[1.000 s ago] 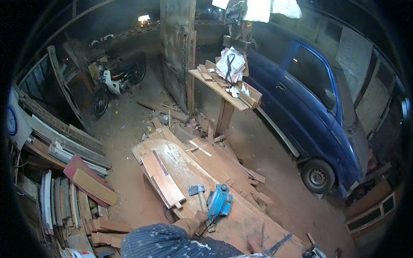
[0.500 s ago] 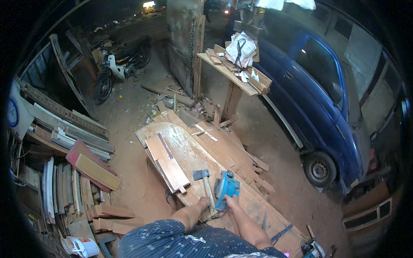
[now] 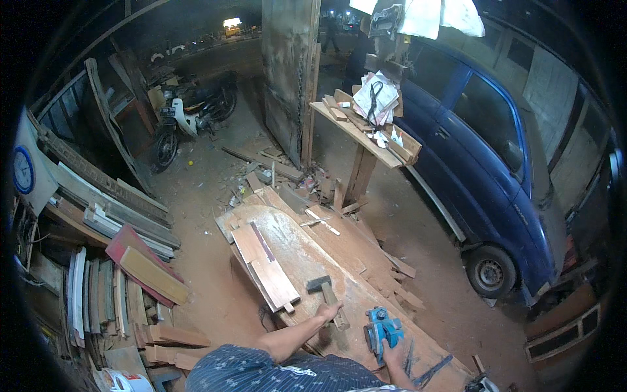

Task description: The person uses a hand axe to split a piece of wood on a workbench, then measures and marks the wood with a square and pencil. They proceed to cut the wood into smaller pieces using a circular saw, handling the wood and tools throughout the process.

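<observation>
My left hand point(image 3: 328, 312) is closed round the wooden handle of a hatchet point(image 3: 319, 283), whose grey metal head points away from me over the workbench point(image 3: 294, 242). To the right, a blue electric planer point(image 3: 383, 332) rests on the dusty bench top. My right hand point(image 3: 394, 356) grips it at its near end; part of that grip is hidden. Left of the hatchet head lies a planed wooden board point(image 3: 264, 261) with a short tenon at its near end, along the bench's left edge.
Dark flat tools point(image 3: 433, 371) lie near the right hand. Stacked planks point(image 3: 98, 294) fill the left side. A small shelf point(image 3: 366, 134) carrying papers stands beyond the bench, beside a blue car point(image 3: 483, 150). Wood scraps point(image 3: 313, 189) litter the ground, and a motorbike point(image 3: 186, 121) stands further back.
The hatchet has been picked up off the bench by my left hand and lifted rightward. My right hand has moved the planer to the right and nearer to me. The view has shifted slightly.
</observation>
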Available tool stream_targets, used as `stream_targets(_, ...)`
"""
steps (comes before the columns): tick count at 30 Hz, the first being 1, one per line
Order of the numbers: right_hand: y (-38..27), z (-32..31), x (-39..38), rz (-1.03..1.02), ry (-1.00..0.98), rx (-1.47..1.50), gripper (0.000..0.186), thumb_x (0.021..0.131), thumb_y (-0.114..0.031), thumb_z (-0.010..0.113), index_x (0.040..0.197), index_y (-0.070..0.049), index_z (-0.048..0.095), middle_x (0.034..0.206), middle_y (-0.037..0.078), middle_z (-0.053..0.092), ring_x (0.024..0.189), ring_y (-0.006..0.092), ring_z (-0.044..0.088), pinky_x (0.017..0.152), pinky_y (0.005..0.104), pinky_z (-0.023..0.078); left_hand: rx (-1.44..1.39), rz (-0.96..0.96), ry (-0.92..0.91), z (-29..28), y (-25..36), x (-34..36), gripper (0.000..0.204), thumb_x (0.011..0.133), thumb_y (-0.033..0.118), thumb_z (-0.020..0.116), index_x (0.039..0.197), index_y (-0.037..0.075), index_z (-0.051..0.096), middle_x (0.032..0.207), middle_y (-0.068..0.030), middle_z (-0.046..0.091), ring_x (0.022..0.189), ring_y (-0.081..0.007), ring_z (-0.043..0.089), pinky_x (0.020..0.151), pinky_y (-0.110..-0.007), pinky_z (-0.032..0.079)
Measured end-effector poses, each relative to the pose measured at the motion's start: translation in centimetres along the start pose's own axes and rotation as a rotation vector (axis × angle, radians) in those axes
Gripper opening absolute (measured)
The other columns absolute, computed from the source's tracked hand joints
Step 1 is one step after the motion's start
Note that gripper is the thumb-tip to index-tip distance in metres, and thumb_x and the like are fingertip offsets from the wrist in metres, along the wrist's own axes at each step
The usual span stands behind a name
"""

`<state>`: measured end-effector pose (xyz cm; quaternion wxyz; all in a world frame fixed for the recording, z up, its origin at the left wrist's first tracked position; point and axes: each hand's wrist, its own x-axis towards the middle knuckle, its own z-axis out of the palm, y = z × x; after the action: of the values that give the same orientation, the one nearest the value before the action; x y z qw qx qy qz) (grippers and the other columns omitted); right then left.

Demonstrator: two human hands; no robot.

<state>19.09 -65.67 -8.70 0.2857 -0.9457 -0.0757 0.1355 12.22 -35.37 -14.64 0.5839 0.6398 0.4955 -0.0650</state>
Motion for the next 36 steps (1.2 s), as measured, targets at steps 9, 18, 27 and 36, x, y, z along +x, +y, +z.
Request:
stream_targets(9, -12.2, 2.0, 3.1, 0.297, -0.510, 1.016, 0.037, 0.094, -0.019, 0.067, 0.121, 0.006, 0.063, 0.104, 0.017, 0.069, 0.088, 0.0251, 0.068, 0.077, 0.0361, 0.057, 0.098, 0.489, -0.514, -2.3, 5.4, -14.1, 0.041, 0.097, 0.038, 0.060, 0.117, 0.003, 0.069, 0.106, -0.0101, 0.072, 0.100, -0.0231, 0.066, 0.088, -0.038, 0.053)
stream_targets(18, -9.4, -12.9, -1.2, 0.326, -0.351, 0.970, 0.030, 0.091, -0.008, 0.058, 0.118, 0.005, 0.061, 0.093, 0.017, 0.067, 0.063, 0.0259, 0.068, 0.055, 0.0355, 0.059, -0.015, -0.313, 0.708, -17.3, -7.4, 3.4, 0.115, 0.072, 0.061, 0.080, 0.152, -0.002, 0.025, 0.153, -0.0283, 0.032, 0.134, -0.0431, 0.043, 0.113, -0.049, 0.037)
stream_targets(27, -6.3, -17.0, -10.1, 0.360, -0.073, 1.115, 0.032, 0.090, -0.007, 0.058, 0.120, 0.004, 0.060, 0.097, 0.017, 0.066, 0.075, 0.0276, 0.067, 0.069, 0.0350, 0.058, -0.362, -0.382, 0.486, -19.3, -11.7, 9.3, 0.120, 0.066, 0.044, 0.091, 0.151, -0.006, 0.023, 0.149, -0.0286, 0.043, 0.137, -0.0391, 0.046, 0.116, -0.039, 0.037)
stream_targets(36, -2.1, -17.2, -13.9, 0.477, 0.071, 1.083, 0.032, 0.090, -0.010, 0.060, 0.120, 0.004, 0.061, 0.100, 0.017, 0.065, 0.080, 0.0289, 0.066, 0.073, 0.0366, 0.056, 0.176, -0.066, 0.737, -18.9, -5.3, 2.0, 0.094, 0.066, 0.054, 0.085, 0.132, -0.002, 0.050, 0.129, -0.0290, 0.053, 0.117, -0.0455, 0.057, 0.101, -0.047, 0.049)
